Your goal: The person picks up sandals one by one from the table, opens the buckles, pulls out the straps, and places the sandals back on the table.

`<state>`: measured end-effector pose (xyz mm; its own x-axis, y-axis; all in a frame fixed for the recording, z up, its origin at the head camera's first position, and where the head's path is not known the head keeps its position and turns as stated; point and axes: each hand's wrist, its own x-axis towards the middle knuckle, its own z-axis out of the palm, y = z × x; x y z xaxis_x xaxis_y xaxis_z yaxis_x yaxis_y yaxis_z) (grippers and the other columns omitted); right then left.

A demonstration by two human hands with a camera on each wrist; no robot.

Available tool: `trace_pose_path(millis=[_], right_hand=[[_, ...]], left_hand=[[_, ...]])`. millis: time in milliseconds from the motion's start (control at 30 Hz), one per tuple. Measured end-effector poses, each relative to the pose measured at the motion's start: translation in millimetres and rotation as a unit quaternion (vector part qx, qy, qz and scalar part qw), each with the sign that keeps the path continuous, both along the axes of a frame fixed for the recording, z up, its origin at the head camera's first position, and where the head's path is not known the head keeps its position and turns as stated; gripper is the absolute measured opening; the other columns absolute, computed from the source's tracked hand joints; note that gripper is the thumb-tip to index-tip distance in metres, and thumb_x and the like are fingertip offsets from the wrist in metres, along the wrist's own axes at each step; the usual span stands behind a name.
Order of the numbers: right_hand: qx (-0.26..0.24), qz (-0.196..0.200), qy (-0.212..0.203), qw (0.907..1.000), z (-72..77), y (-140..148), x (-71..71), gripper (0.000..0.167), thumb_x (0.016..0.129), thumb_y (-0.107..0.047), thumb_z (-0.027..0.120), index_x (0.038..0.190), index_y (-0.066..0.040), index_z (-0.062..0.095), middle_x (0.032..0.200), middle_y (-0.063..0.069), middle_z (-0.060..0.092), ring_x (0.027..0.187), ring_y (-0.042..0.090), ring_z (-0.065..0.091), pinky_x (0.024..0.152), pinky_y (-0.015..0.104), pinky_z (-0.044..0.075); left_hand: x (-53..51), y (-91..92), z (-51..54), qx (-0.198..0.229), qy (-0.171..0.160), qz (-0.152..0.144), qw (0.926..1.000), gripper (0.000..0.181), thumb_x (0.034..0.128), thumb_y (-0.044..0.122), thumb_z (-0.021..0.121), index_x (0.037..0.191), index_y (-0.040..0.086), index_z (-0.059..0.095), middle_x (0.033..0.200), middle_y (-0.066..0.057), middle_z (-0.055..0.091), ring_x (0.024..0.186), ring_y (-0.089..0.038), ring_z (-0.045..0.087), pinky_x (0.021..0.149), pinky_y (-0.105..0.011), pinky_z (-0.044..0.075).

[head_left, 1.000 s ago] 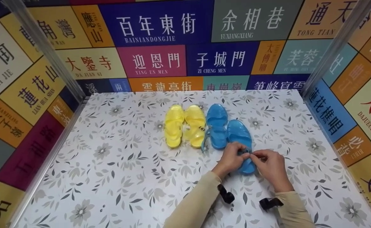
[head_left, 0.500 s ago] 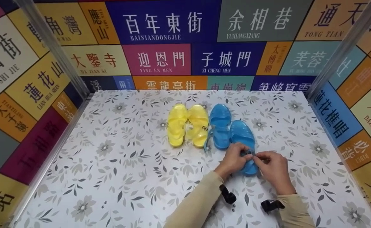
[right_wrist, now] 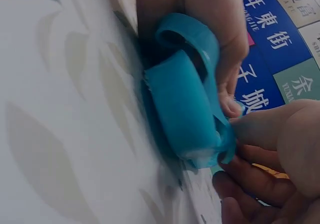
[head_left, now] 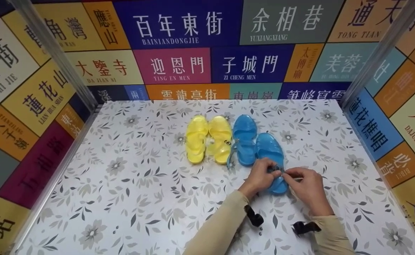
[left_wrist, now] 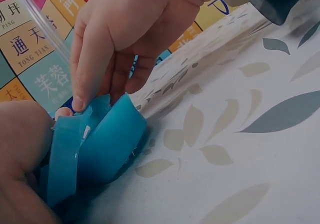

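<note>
A blue jelly sandal (head_left: 270, 146) lies toe-away on the table, with both hands at its rear half. My left hand (head_left: 262, 175) grips the sandal's strap near the buckle area, which the fingers mostly hide. From the other side, my right hand (head_left: 307, 186) pinches the strap between thumb and fingertips. In the right wrist view the strap (right_wrist: 202, 39) loops up beside the sandal's heel (right_wrist: 181, 104), and the right fingers (right_wrist: 260, 124) hold its lower end. The left wrist view shows both hands meeting above the blue heel (left_wrist: 115, 141).
A second blue sandal (head_left: 245, 127) stands directly left of the handled one, its strap (head_left: 229, 161) hanging loose. Left of that sit two yellow sandals (head_left: 196, 141) side by side. The table (head_left: 122, 198) has a leafy floral cover, and panels with printed signs (head_left: 172, 65) enclose it.
The head view shifts slightly. Both hands stay at the blue sandal's strap, with only small finger movements; the right hand shifts slightly to the right. The other sandals stay where they were.
</note>
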<state>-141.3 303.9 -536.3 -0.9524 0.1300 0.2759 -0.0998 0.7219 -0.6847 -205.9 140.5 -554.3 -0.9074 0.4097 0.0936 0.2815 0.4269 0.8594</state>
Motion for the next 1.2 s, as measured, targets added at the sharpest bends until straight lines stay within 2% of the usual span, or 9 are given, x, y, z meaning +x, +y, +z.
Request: trace_pose_path(millis=[100, 200, 367, 467, 567, 667, 833, 1067, 1200], right_hand=[[0.005, -0.005, -0.008, 0.9999, 1.4, 1, 0.6, 0.011, 0.090, -0.014, 0.083, 0.097, -0.005, 0.083, 0.091, 0.010, 0.080, 0.082, 0.026, 0.075, 0.072, 0.020, 0.055], [0.009, -0.010, 0.004, 0.9999, 0.3, -2, -0.9, 0.009, 0.089, -0.012, 0.083, 0.094, -0.005, 0.083, 0.088, 0.009, 0.079, 0.079, 0.023, 0.074, 0.070, 0.016, 0.052], [0.013, -0.019, 0.059, 0.9980, -4.3, -6, -2.5, 0.005, 0.085, -0.007, 0.085, 0.089, -0.004, 0.083, 0.082, 0.009, 0.078, 0.073, 0.022, 0.070, 0.067, 0.009, 0.044], [0.017, -0.018, 0.096, 0.9951, -7.5, -8, -3.8, 0.006, 0.084, -0.004, 0.085, 0.089, -0.002, 0.083, 0.082, 0.010, 0.077, 0.073, 0.026, 0.070, 0.067, 0.010, 0.044], [0.015, -0.016, 0.112, 0.9935, -10.8, -9, -4.3, 0.007, 0.084, -0.003, 0.085, 0.090, -0.001, 0.082, 0.083, 0.011, 0.077, 0.073, 0.029, 0.071, 0.068, 0.009, 0.044], [0.006, -0.015, 0.110, 0.9938, -12.8, -9, -3.6, 0.008, 0.086, -0.005, 0.085, 0.091, 0.000, 0.082, 0.084, 0.010, 0.077, 0.073, 0.029, 0.071, 0.068, 0.005, 0.042], [0.000, -0.007, 0.094, 0.9955, -10.0, -7, -2.0, 0.008, 0.086, -0.006, 0.085, 0.093, -0.001, 0.083, 0.085, 0.011, 0.078, 0.075, 0.029, 0.072, 0.069, 0.004, 0.042], [-0.014, -0.002, 0.019, 0.9997, -1.8, -2, 1.1, 0.010, 0.090, -0.010, 0.082, 0.099, -0.004, 0.083, 0.091, 0.009, 0.080, 0.081, 0.017, 0.072, 0.072, 0.007, 0.047], [-0.020, -0.004, 0.028, 0.9994, -2.4, -4, -0.4, 0.009, 0.088, -0.007, 0.083, 0.097, -0.003, 0.083, 0.090, 0.010, 0.079, 0.079, 0.012, 0.071, 0.071, 0.006, 0.047]], left_hand=[[-0.7, -0.5, 0.5, -0.001, -0.003, -0.003, 1.0000, 0.009, 0.0984, 0.017, 0.075, 0.101, 0.008, 0.076, 0.096, 0.005, 0.067, 0.097, -0.007, 0.057, 0.091, -0.021, 0.047], [-2.2, -1.2, 1.6, -0.001, -0.006, -0.005, 1.0000, 0.009, 0.0985, 0.017, 0.075, 0.101, 0.008, 0.076, 0.095, 0.005, 0.066, 0.096, -0.006, 0.057, 0.089, -0.021, 0.047], [-3.4, -1.0, 2.8, -0.001, 0.004, -0.007, 1.0000, 0.008, 0.0984, 0.016, 0.075, 0.099, 0.008, 0.075, 0.095, 0.005, 0.066, 0.096, -0.007, 0.057, 0.087, -0.020, 0.047], [-3.8, -1.4, 2.8, -0.002, 0.021, -0.009, 0.9997, 0.009, 0.0982, 0.016, 0.075, 0.098, 0.007, 0.075, 0.094, 0.003, 0.066, 0.096, -0.008, 0.057, 0.087, -0.020, 0.047], [-3.2, -1.8, 1.8, -0.005, 0.034, -0.011, 0.9993, 0.010, 0.0981, 0.016, 0.075, 0.099, 0.007, 0.075, 0.095, 0.002, 0.067, 0.097, -0.010, 0.058, 0.090, -0.022, 0.047], [-1.8, -1.9, 0.7, -0.005, 0.035, -0.011, 0.9993, 0.010, 0.0979, 0.016, 0.074, 0.099, 0.006, 0.075, 0.098, 0.000, 0.069, 0.101, -0.012, 0.059, 0.094, -0.024, 0.047], [0.0, -1.6, -0.4, 0.005, 0.015, -0.001, 0.9999, 0.009, 0.0982, 0.016, 0.074, 0.100, 0.007, 0.074, 0.101, 0.000, 0.070, 0.103, -0.012, 0.059, 0.095, -0.024, 0.047], [0.2, -1.7, 0.8, 0.012, -0.002, 0.000, 0.9999, 0.008, 0.0982, 0.015, 0.074, 0.101, 0.007, 0.073, 0.100, 0.001, 0.068, 0.102, -0.010, 0.059, 0.094, -0.023, 0.047], [-0.6, -2.1, 1.9, 0.012, -0.004, -0.001, 0.9999, 0.009, 0.0980, 0.014, 0.074, 0.102, 0.006, 0.074, 0.101, 0.001, 0.068, 0.102, -0.009, 0.058, 0.093, -0.023, 0.048]])
